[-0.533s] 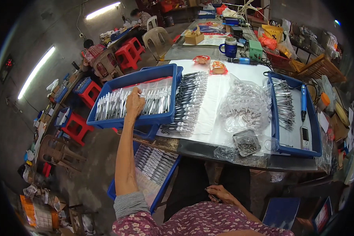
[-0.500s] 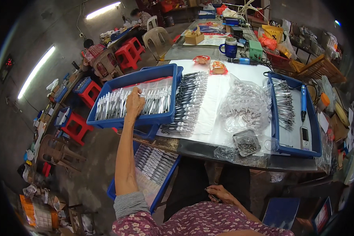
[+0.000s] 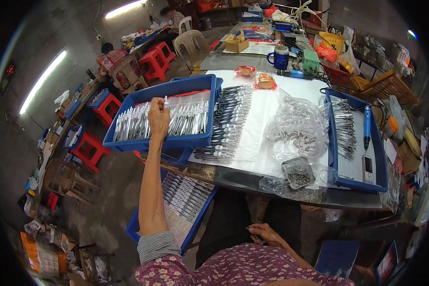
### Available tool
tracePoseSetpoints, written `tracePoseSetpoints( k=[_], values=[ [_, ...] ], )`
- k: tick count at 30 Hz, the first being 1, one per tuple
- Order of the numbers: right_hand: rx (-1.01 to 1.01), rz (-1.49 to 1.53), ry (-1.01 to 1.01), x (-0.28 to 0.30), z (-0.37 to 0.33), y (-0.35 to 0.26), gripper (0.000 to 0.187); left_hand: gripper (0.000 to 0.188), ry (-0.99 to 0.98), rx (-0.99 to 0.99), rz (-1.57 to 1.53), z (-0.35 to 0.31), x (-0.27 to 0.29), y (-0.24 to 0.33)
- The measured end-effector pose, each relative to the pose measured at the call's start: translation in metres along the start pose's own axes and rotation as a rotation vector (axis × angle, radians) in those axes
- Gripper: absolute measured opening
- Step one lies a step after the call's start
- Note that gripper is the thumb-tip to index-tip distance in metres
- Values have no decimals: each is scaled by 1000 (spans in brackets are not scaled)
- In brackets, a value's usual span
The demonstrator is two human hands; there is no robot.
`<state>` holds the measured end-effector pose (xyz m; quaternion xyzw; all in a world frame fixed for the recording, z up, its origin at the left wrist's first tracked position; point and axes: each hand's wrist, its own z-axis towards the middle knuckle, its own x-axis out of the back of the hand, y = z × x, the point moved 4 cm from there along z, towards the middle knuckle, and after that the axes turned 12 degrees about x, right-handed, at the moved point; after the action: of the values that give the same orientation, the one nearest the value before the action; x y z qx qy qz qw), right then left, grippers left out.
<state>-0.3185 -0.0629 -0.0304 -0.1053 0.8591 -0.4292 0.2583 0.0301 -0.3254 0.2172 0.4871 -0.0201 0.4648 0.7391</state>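
Observation:
My left hand [image 3: 158, 120] is over a blue tray [image 3: 169, 141] at the table's left edge, its fingers closed. A slim metal tool's white end [image 3: 166, 102] sticks up at the fingertips; the rest of it is hidden. Rows of slim silver tools [image 3: 188, 119] with white tags lie on both sides of the hand in this tray. Near my lap, my right hand [image 3: 266, 232] is closed, its fingers curled together around something I cannot make out. To the right of the tray, dark-handled tools [image 3: 229, 121] with white tags lie in an overlapping row on white paper.
A clear bag of small pale parts [image 3: 298, 126] and a clear box of tiny metal pieces [image 3: 298, 173] lie mid-table. At right, a blue tray [image 3: 335, 157] holds metal tools, a blue screwdriver-like tool [image 3: 367, 126] and a small gauge [image 3: 368, 168]. Another blue tray [image 3: 197, 217] sits below the table.
My left hand has risen slightly and shifted left, and a white tool end now stands out above its fingers. My right hand stays at my lap.

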Motion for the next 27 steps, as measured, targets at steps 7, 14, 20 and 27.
tracePoseSetpoints(
  k=[7,14,20,27],
  values=[
    [73,-76,-16,-1,3,11,22,21,283,-225,-280,-21,48,53],
    [85,-66,61,-2,10,8,20,26,152,-285,-705,-117,107,91],
    [37,-104,54,-5,10,-2,23,25,-463,513,-702,-263,41,18],
    [83,-218,74,-9,3,-7,25,20,-864,909,-456,-380,-21,-57]
  ],
)
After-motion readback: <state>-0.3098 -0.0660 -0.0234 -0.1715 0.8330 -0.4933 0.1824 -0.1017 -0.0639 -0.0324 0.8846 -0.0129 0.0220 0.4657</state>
